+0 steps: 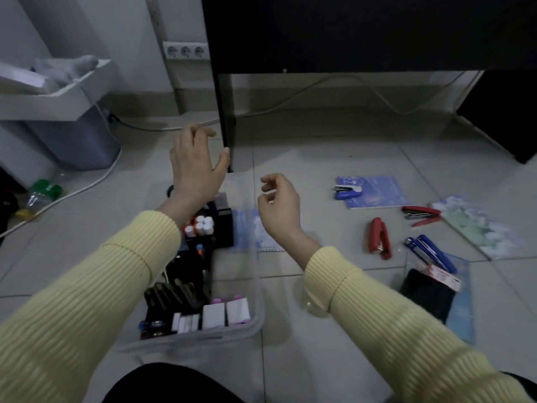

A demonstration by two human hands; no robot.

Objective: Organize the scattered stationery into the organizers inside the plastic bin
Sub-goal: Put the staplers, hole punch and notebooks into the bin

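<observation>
Head: left hand (195, 167), right hand (279, 205) raised over bin (250, 330) rim.

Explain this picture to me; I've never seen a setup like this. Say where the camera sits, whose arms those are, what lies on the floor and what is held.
No machine here: a person wears one camera on the head, looking down at their own arms in yellow sleeves. The left hand and right hand hover above a clear plastic bin on the tiled floor, both empty. Inside the bin stand black organizers holding small stationery. To the right lie a small blue stapler on a blue notebook, a far red stapler, a near red stapler and a long blue stapler.
</observation>
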